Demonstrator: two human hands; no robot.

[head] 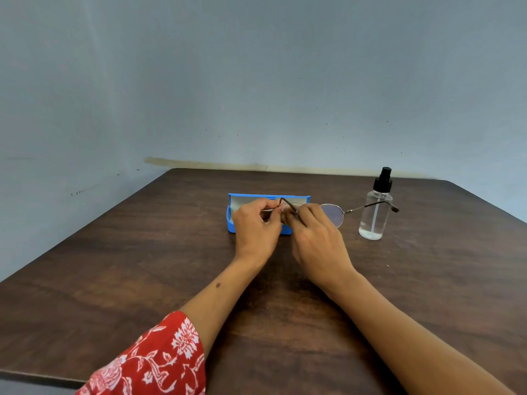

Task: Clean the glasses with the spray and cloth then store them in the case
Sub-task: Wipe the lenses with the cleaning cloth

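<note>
Both hands, left (pixel 255 223) and right (pixel 315 238), pinch the glasses (pixel 332 213) just before the open case (pixel 231 216). Bottle (pixel 374 212) stands right. No cloth shows; storing remains.

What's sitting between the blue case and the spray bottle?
In the head view, the glasses' right lens and outstretched arm span the gap between the case and bottle.

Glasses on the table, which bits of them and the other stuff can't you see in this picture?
Head view:
- Glasses: one lens and the middle, hidden by the right hand and left hand.
- Blue case: most of its inside, behind both hands.
- Cloth: not visible.
- Spray bottle: any label, too small.
</note>
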